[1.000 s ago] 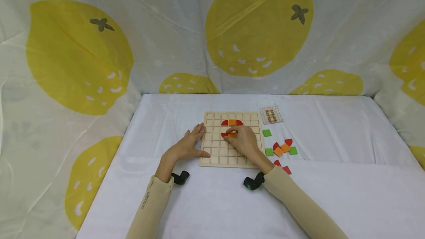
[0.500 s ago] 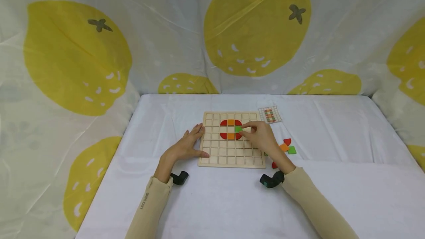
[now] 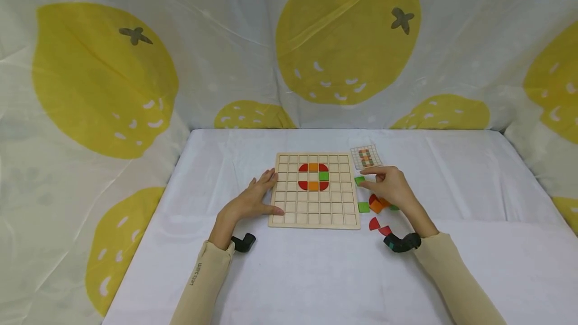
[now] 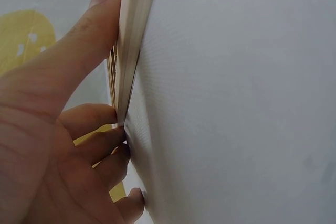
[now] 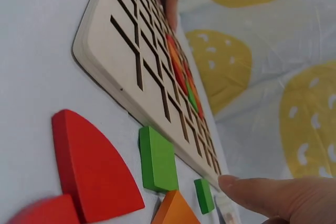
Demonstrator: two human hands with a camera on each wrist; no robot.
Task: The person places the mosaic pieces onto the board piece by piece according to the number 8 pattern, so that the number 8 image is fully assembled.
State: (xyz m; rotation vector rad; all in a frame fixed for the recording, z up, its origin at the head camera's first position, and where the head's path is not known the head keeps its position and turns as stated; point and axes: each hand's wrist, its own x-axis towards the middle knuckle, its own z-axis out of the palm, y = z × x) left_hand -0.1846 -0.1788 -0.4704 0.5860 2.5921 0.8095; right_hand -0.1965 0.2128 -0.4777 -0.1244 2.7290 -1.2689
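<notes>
A wooden grid board [image 3: 316, 225] lies flat on the table. Red quarter-round tiles and orange square tiles [image 3: 313, 185] form two rows in its cells, with one green square tile [image 3: 323, 176] between the rows at right. My left hand [image 3: 253, 199] rests along the board's left side, fingers spread at the edge and thumb over the lower left corner. Thumb and forefinger of my right hand [image 3: 393, 184] stand apart around a loose green square tile [image 3: 359, 180] beside the board's right edge. In the right wrist view this green tile [image 5: 205, 195] lies on the cloth near my thumb.
A small pattern card [image 3: 367, 157] lies beyond the board's upper right. Another green square [image 3: 364, 207], orange squares [image 3: 376, 206] and red quarter-rounds [image 3: 374, 223] lie loose to the right; my right hand partly hides some. Lemon-print cloth [image 3: 226, 64] hangs behind.
My right hand placed red and green tiles on the board's right side, then let go and moved right to the loose green tile. My left hand stays put.
</notes>
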